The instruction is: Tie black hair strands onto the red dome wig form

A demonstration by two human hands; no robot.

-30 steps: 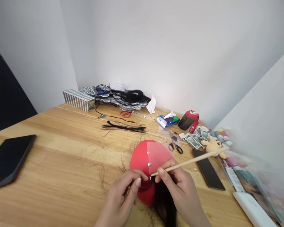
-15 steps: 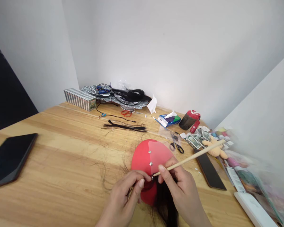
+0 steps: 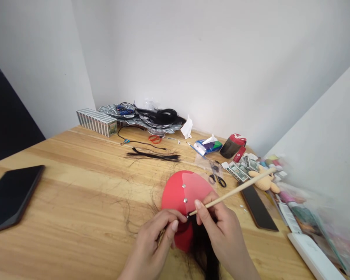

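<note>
A red rounded head form [image 3: 172,191] stands on the table in front of me, with a paler translucent patch on its right and silver round pins [image 3: 185,200] down its middle. My right hand [image 3: 220,223] pinches a thin wooden stick [image 3: 242,188] between thumb and fingers. The stick's lower tip meets a small dark spot beside a pin on the form. My left hand [image 3: 157,237] is closed, its index fingertip resting against the form by that tip; whatever it pinches is too small to make out. Long black hair [image 3: 202,249] hangs below, partly hidden by my right hand.
Black-handled scissors [image 3: 217,180], a hair bundle [image 3: 154,155], orange-handled scissors [image 3: 155,139] and a tissue pack [image 3: 207,146] lie beyond the form. A dark tablet [image 3: 13,196] is at left, a phone [image 3: 258,206] at right. Boxes [image 3: 96,121] and clutter line the back and right edge.
The stick's tip has shifted slightly at the same spot and its upper end has dipped a little left. Both hands stay nearly in place, and the view has moved slightly.
</note>
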